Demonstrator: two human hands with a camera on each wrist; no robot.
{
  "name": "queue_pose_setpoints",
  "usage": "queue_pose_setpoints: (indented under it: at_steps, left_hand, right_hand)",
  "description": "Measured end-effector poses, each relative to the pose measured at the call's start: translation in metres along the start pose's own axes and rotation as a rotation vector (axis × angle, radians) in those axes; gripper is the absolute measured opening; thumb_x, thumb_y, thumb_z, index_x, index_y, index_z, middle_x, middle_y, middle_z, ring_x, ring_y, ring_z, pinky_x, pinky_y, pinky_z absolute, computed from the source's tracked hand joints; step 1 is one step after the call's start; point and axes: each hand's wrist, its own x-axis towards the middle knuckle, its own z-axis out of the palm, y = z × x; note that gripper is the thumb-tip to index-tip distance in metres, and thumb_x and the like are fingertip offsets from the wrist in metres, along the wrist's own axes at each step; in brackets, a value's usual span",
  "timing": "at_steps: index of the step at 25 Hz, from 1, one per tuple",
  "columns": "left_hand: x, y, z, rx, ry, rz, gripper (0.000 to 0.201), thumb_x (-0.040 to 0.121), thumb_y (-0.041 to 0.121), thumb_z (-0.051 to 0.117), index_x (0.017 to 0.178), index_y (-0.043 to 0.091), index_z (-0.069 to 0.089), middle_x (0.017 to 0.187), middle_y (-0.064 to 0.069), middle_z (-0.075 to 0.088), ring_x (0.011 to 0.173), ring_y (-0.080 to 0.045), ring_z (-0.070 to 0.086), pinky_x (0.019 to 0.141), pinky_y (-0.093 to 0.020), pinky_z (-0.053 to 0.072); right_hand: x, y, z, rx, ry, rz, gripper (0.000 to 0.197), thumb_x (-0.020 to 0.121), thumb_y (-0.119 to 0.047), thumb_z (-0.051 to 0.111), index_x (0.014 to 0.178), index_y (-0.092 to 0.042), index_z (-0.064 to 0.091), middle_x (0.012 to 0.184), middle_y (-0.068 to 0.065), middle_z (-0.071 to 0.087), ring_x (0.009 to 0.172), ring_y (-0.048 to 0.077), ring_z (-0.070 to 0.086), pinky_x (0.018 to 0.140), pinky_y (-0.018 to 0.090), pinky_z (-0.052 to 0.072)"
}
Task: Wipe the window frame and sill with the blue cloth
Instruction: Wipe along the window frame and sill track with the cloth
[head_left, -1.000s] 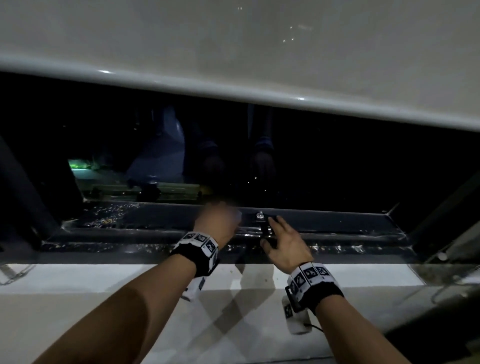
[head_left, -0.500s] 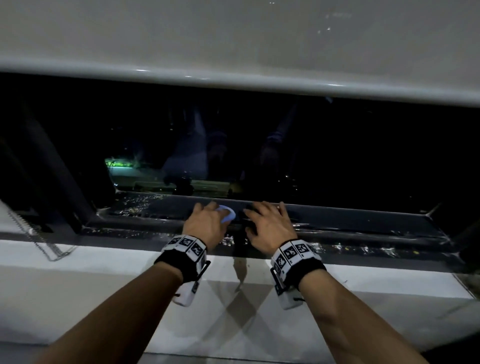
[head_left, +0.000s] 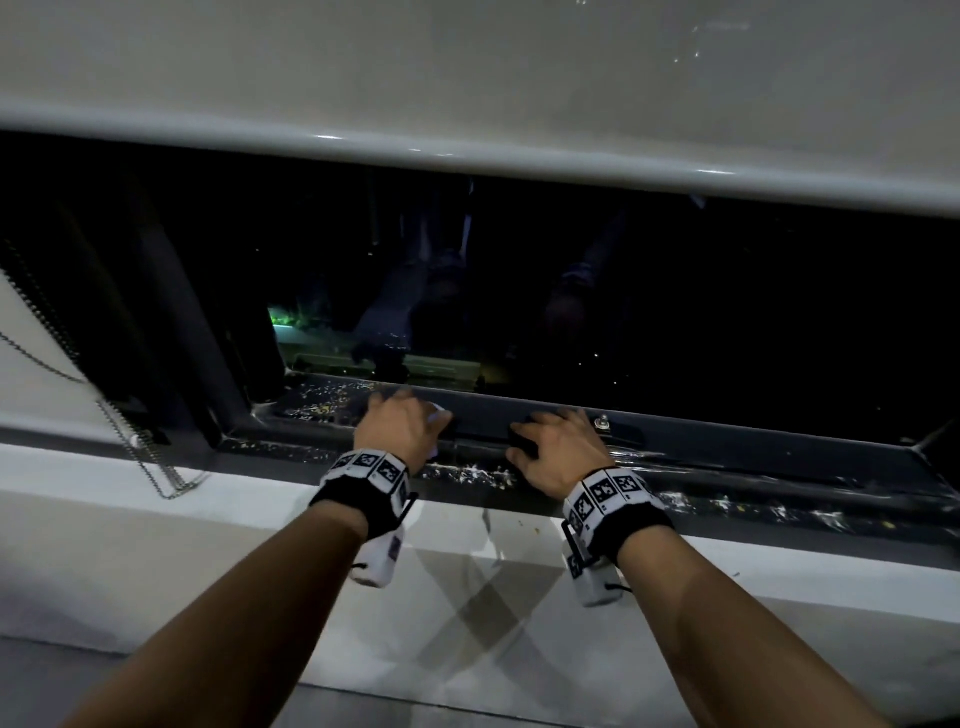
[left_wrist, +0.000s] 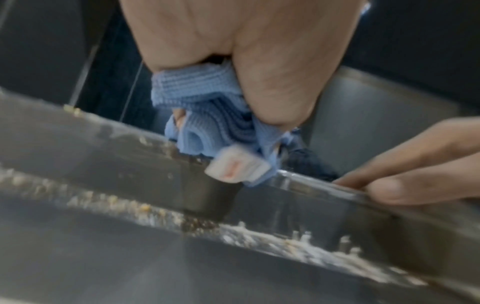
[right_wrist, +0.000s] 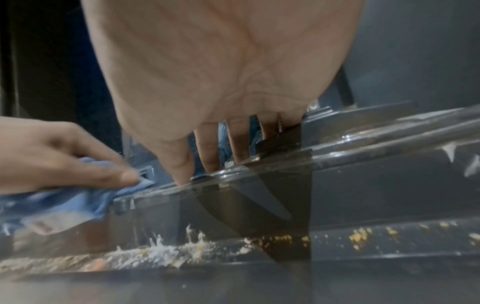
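Note:
My left hand (head_left: 408, 423) grips the bunched blue cloth (left_wrist: 207, 127) and presses it onto the dark grey lower window frame (head_left: 727, 436), near its left corner. In the head view only a pale edge of the cloth (head_left: 441, 414) shows past the knuckles. A white label (left_wrist: 236, 166) hangs from the cloth over the rail. My right hand (head_left: 556, 441) rests just to the right, its straight fingers (right_wrist: 182, 164) on the same rail, holding nothing. Crumbs and pale dirt (head_left: 467, 475) line the track below. The white sill (head_left: 208, 545) lies under both wrists.
A white roller blind (head_left: 467, 78) hangs low over the dark glass (head_left: 675, 312). Its bead chain (head_left: 140, 452) dangles at the left beside the upright frame post (head_left: 182, 312). A small metal screw fitting (head_left: 602, 423) sits on the frame by my right hand.
Both hands have shifted left along the lower frame, away from the screw fitting. The right hand has come down from a raised position onto the rail. The left hand keeps the cloth.

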Motion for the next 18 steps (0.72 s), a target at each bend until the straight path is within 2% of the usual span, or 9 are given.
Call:
queue_pose_setpoints:
  at_steps: [2,5,7,9,11,13,14,16,18]
  left_hand:
    - [-0.007,-0.007,0.009,-0.084,0.022,0.021,0.019,0.096,0.039,0.043,0.106,0.04,0.059,0.109,-0.001,0.058,0.109,-0.028,0.054,0.094,-0.041,0.042]
    - [-0.016,-0.047,0.006,-0.169,0.066,-0.08,0.016,0.09,0.042,0.053,0.099,0.039,0.066,0.096,0.001,0.062,0.093,-0.027,0.061,0.075,-0.032,0.048]
    - [-0.006,-0.053,0.001,-0.148,0.11,-0.156,0.023,0.09,0.045,0.053,0.089,0.028,0.068,0.083,-0.001,0.064,0.088,-0.029,0.062,0.069,-0.029,0.046]
    - [0.005,-0.036,-0.001,-0.148,0.091,-0.097,0.032,0.088,0.05,0.04,0.084,0.024,0.058,0.087,-0.004,0.064,0.089,-0.031,0.061,0.073,-0.034,0.05]
    - [0.013,-0.01,0.01,-0.155,0.049,0.036,0.023,0.084,0.05,0.029,0.089,0.038,0.048,0.1,0.001,0.063,0.099,-0.028,0.057,0.086,-0.042,0.049]
    - [0.005,-0.006,0.025,-0.094,0.024,0.125,0.018,0.084,0.045,0.035,0.096,0.049,0.047,0.109,0.012,0.058,0.107,-0.025,0.052,0.09,-0.045,0.046]
    - [0.0,-0.018,0.024,-0.073,0.018,0.13,0.017,0.084,0.042,0.041,0.099,0.049,0.049,0.107,0.013,0.055,0.106,-0.025,0.051,0.086,-0.043,0.047]
    - [-0.009,-0.053,0.016,-0.03,0.006,0.015,0.017,0.083,0.037,0.054,0.098,0.044,0.055,0.095,0.008,0.057,0.093,-0.026,0.056,0.075,-0.035,0.051]
    - [-0.008,-0.085,0.009,0.004,0.043,-0.088,0.012,0.078,0.038,0.056,0.091,0.038,0.054,0.091,-0.001,0.064,0.083,-0.029,0.061,0.072,-0.034,0.054]
  right_hand:
    - [0.0,0.002,0.0,0.01,0.011,0.001,0.054,0.092,-0.06,0.04,0.14,-0.036,0.048,0.148,-0.004,0.045,0.139,0.027,0.031,0.119,0.044,0.016]
    - [0.002,0.001,0.001,0.016,0.012,0.0,0.054,0.092,-0.061,0.04,0.14,-0.037,0.047,0.15,-0.004,0.043,0.14,0.026,0.03,0.119,0.044,0.015]
    - [0.001,0.001,0.005,0.009,0.024,0.003,0.056,0.092,-0.061,0.041,0.142,-0.036,0.046,0.152,-0.004,0.041,0.142,0.026,0.027,0.119,0.044,0.014]
    - [-0.001,0.0,0.009,0.007,0.052,0.012,0.056,0.091,-0.06,0.043,0.143,-0.037,0.045,0.153,-0.004,0.039,0.143,0.026,0.025,0.12,0.043,0.012]
    - [-0.001,0.0,0.011,0.004,0.076,0.022,0.056,0.091,-0.06,0.043,0.143,-0.038,0.044,0.153,-0.005,0.039,0.143,0.025,0.024,0.12,0.042,0.011]
    - [-0.001,0.001,0.012,0.007,0.079,0.023,0.056,0.091,-0.06,0.044,0.142,-0.039,0.044,0.153,-0.006,0.039,0.143,0.025,0.025,0.12,0.042,0.011]
    - [-0.001,0.002,0.012,0.013,0.079,0.023,0.055,0.091,-0.059,0.044,0.142,-0.039,0.044,0.153,-0.006,0.039,0.143,0.025,0.025,0.12,0.041,0.011]
    - [-0.002,0.001,0.011,0.021,0.069,0.027,0.055,0.091,-0.058,0.045,0.143,-0.04,0.043,0.154,-0.007,0.038,0.143,0.025,0.024,0.121,0.04,0.009]
    - [-0.004,0.0,0.011,0.016,0.067,0.031,0.055,0.092,-0.057,0.045,0.144,-0.04,0.041,0.155,-0.006,0.036,0.144,0.025,0.022,0.121,0.04,0.007]
